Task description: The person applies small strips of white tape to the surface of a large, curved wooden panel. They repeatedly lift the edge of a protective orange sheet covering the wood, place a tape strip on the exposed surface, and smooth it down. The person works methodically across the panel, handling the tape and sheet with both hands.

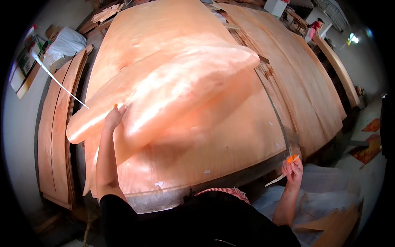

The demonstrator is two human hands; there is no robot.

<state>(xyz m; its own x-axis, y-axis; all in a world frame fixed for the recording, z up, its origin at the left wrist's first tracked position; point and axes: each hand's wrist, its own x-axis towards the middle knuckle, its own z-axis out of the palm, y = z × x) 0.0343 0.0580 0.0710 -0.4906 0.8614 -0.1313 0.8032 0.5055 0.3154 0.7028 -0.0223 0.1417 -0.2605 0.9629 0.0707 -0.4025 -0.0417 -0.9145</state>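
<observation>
One thin, smooth, glossy wood sheet [185, 78] lies bowed in rounded folds over one flat wood panel [230, 150]. Left arm extends forward; left hand [113, 117] touches a fold, finger pinch indeterminable. Right forearm is raised; right hand [293, 171] pinches one slim, pale strip [275, 181] between its fingers

1. Glare whitens the curled veneer sheet [181, 78], which shades the flat veneer sheet [222, 156] beneath.
2. A bright lamp [353, 39] flares at upper right.
3. Lower left is dim.
4. Fisheye distortion bends edges; corners turn black.
</observation>
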